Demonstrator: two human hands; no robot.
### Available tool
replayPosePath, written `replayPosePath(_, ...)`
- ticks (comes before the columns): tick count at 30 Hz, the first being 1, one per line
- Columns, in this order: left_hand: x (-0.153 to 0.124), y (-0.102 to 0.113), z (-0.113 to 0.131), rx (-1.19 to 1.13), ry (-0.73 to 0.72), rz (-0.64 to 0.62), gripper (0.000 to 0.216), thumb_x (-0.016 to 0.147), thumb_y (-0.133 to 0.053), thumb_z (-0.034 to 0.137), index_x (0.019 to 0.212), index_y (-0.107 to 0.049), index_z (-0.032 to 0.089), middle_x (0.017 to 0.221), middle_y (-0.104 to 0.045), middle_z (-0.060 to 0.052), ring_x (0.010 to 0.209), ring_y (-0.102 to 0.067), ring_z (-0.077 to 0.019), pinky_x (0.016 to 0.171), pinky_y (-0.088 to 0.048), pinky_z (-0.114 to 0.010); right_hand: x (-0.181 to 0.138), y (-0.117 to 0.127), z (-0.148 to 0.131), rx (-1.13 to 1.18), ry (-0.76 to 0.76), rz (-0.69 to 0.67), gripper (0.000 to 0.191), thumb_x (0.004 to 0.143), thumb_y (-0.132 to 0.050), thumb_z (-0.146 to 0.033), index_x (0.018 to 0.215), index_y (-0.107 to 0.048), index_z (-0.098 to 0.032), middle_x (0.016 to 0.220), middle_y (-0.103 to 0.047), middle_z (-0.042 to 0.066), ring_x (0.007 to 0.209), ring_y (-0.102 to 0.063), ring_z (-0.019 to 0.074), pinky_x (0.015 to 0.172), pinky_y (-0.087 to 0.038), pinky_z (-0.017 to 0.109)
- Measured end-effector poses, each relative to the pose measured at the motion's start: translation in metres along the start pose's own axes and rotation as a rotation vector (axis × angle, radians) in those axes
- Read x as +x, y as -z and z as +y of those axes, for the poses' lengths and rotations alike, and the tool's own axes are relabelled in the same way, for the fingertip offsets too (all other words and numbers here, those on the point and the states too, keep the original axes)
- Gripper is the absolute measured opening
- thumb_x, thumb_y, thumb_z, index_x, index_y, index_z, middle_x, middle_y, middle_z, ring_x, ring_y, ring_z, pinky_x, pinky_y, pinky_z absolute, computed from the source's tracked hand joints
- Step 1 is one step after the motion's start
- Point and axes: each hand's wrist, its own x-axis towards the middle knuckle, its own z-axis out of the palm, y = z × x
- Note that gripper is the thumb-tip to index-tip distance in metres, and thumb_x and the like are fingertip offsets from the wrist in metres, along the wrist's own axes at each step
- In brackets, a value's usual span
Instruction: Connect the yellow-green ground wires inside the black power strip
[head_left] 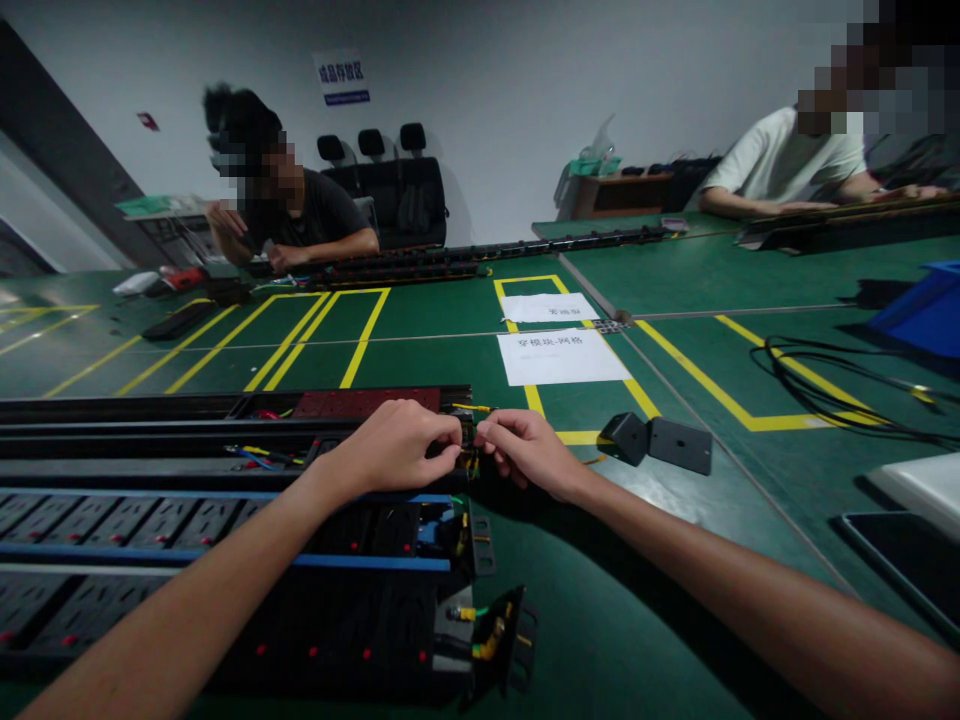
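Observation:
My left hand (401, 445) rests over the right end of a black power strip (172, 428), its thumb and fingers pinched together. Facing it, my right hand (531, 455) pinches at the same end, close to a short yellow wire (471, 407). The fingers hide whatever small part is between them. Nearer to me lies a blue-edged power strip (142, 520) with a row of sockets. In front of that is another black power strip (315, 625) with red dots. Its right end shows yellow-green wires (491, 640) and a loose black end bracket (521, 645).
White paper labels (562, 358) lie within yellow tape on the green table (675, 560). To the right are a small black hinged object (679, 445), a black cable (814, 390), a phone (907, 565) and a blue bin (922, 320). Two people (330, 215) work across the table.

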Motion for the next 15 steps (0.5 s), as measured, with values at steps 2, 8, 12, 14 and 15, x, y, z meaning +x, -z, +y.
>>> replayPosePath(2, 0.0001, -0.0013, -0.0004, 0.005, -0.012, 0.01, 0.015, 0.088, -0.057, 0.025, 0.081, -0.07, 0.022, 0.062, -0.066, 0.002, 0.055, -0.059, -0.0122, 0.057, -0.03, -0.027, -0.0006, -0.0001, 0.0003, -0.005, -0.001, 0.025, 0.034, 0.089, -0.059, -0.047, 0.069, -0.058, -0.019, 0.051, -0.049, -0.006, 0.037, -0.041, 0.0075, 0.031, -0.032, 0.017)
replayPosePath(8, 0.0017, -0.0039, -0.0003, 0.02, -0.011, -0.006, 0.016, 0.089, -0.056, 0.024, 0.083, -0.07, 0.022, 0.061, -0.065, 0.002, 0.055, -0.057, -0.0121, 0.056, -0.028, -0.027, -0.003, -0.0011, 0.0034, -0.129, 0.053, 0.076, 0.04, 0.091, -0.055, -0.049, 0.066, -0.06, -0.019, 0.047, -0.049, -0.004, 0.034, -0.041, 0.0083, 0.032, -0.03, 0.019)
replayPosePath(12, 0.0019, -0.0038, 0.0008, 0.022, -0.004, -0.004, 0.015, 0.089, -0.056, 0.024, 0.084, -0.07, 0.022, 0.063, -0.067, 0.001, 0.056, -0.058, -0.0127, 0.057, -0.028, -0.027, -0.0036, -0.0016, 0.0041, -0.162, 0.072, 0.084, 0.04, 0.092, -0.054, -0.049, 0.065, -0.059, -0.019, 0.047, -0.05, -0.004, 0.034, -0.042, 0.0088, 0.033, -0.031, 0.02)
replayPosePath(14, 0.0015, -0.0038, 0.0011, 0.023, -0.01, 0.005, 0.015, 0.089, -0.056, 0.024, 0.085, -0.07, 0.022, 0.064, -0.068, 0.001, 0.057, -0.06, -0.013, 0.057, -0.029, -0.028, -0.0033, -0.0015, 0.0042, -0.16, 0.068, 0.084, 0.041, 0.092, -0.054, -0.049, 0.065, -0.059, -0.019, 0.047, -0.05, -0.004, 0.034, -0.042, 0.0089, 0.033, -0.03, 0.02)
replayPosePath(15, 0.0013, -0.0039, 0.0011, 0.026, -0.013, 0.007, 0.015, 0.089, -0.055, 0.024, 0.085, -0.07, 0.022, 0.064, -0.068, 0.001, 0.057, -0.06, -0.0132, 0.057, -0.029, -0.028, -0.0032, -0.0014, 0.0043, -0.162, 0.066, 0.084, 0.041, 0.092, -0.054, -0.049, 0.064, -0.059, -0.019, 0.047, -0.05, -0.004, 0.034, -0.042, 0.0089, 0.033, -0.03, 0.02)
